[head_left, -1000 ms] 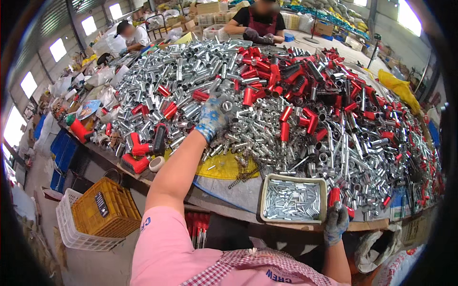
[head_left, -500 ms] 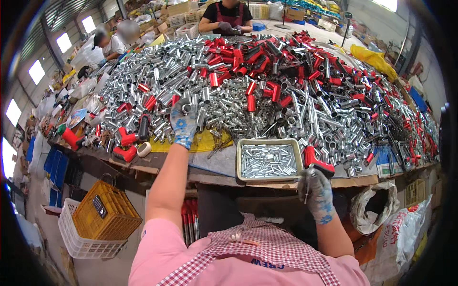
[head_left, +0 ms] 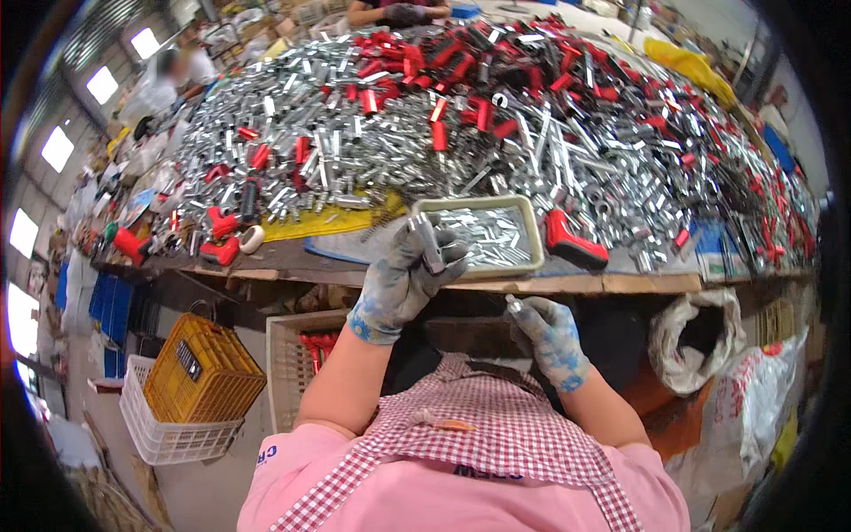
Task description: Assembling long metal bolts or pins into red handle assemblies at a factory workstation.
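My left hand point(head_left: 396, 282), in a grey glove with blue flowers, is closed round a shiny metal tube point(head_left: 426, 241) held up in front of the tray's left corner. My right hand point(head_left: 550, 335), gloved alike, pinches a small silver metal piece point(head_left: 514, 304) just below the table's front edge. The exact kind of that piece is too small to tell. Between and beyond the hands stands a cream plastic tray point(head_left: 535, 232) with many short metal rods point(head_left: 487, 238) lying in it. A red curved handle piece point(head_left: 572, 241) lies right of the tray.
A large heap of metal tubes and red handles point(head_left: 372, 133) covers the table. Yellow sheeting point(head_left: 332, 220) lies under its front. A yellow crate point(head_left: 199, 377) sits in a white basket point(head_left: 168, 443) at lower left; an open white sack point(head_left: 698, 346) stands right. Another person's gloved hand point(head_left: 403, 13) shows opposite.
My left hand has come back from the heap toward me and now holds a metal tube. My right hand has moved left, keeping its small piece. The whole view has tipped downward.
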Action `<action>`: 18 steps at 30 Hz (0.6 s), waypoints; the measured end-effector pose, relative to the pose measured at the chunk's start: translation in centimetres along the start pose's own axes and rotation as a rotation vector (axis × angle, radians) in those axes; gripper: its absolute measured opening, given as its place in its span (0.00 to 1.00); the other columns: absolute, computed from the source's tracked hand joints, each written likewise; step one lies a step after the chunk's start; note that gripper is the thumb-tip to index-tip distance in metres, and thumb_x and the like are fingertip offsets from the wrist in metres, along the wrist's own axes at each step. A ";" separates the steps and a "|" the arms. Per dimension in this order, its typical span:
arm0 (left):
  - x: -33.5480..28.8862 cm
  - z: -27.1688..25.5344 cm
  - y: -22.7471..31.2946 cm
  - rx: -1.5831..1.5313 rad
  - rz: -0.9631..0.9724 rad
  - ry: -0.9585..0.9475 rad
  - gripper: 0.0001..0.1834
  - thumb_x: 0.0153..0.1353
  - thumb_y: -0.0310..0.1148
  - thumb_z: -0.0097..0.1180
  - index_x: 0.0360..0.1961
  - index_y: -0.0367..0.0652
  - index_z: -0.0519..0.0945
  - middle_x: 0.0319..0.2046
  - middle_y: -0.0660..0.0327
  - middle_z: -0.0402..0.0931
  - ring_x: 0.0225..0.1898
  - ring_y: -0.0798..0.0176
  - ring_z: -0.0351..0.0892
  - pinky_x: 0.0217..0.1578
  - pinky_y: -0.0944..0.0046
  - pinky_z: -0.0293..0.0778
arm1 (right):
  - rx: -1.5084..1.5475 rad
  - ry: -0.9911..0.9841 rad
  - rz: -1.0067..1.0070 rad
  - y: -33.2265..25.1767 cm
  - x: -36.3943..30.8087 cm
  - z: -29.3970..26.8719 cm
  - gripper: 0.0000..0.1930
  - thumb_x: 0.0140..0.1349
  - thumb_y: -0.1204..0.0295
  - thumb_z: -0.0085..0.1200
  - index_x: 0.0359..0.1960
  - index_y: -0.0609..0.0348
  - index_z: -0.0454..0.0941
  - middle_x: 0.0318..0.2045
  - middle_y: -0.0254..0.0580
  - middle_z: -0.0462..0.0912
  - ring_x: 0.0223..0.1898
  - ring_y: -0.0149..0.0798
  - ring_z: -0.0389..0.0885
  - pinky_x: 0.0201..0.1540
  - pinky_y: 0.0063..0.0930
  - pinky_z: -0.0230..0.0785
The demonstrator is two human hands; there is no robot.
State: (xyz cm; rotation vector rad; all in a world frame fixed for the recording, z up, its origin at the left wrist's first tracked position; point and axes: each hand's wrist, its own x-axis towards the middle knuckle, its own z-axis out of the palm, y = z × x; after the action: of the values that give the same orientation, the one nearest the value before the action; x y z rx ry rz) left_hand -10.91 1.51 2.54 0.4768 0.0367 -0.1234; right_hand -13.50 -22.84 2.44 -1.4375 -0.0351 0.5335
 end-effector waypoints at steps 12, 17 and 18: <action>-0.7 6.3 -3.9 1.640 0.130 -0.648 0.17 0.56 0.26 0.58 0.49 0.42 0.81 0.42 0.52 0.75 0.47 0.51 0.74 0.50 0.57 0.70 | -0.729 0.075 -0.351 1.1 -1.5 -3.8 0.11 0.57 0.72 0.55 0.40 0.63 0.79 0.27 0.38 0.81 0.31 0.35 0.80 0.37 0.33 0.73; 0.1 8.4 -5.2 1.794 0.338 -0.792 0.26 0.43 0.20 0.55 0.48 0.41 0.80 0.43 0.49 0.75 0.46 0.44 0.73 0.48 0.52 0.70 | -0.071 -0.209 -0.269 1.5 -0.4 -3.6 0.30 0.53 0.71 0.57 0.61 0.59 0.68 0.44 0.51 0.80 0.49 0.38 0.79 0.53 0.30 0.69; 0.8 8.4 -4.9 1.679 0.299 -0.869 0.26 0.42 0.19 0.55 0.48 0.40 0.80 0.42 0.49 0.75 0.45 0.43 0.74 0.47 0.52 0.71 | 0.298 -0.303 -0.259 2.1 0.2 -3.5 0.31 0.52 0.73 0.58 0.61 0.58 0.68 0.45 0.50 0.80 0.51 0.37 0.78 0.54 0.30 0.68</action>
State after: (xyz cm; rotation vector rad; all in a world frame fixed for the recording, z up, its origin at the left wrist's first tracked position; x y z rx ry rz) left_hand -10.64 -6.73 7.67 2.0479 -1.0691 -0.0299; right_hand -12.82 -25.99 -0.11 -1.0342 -0.3636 0.5139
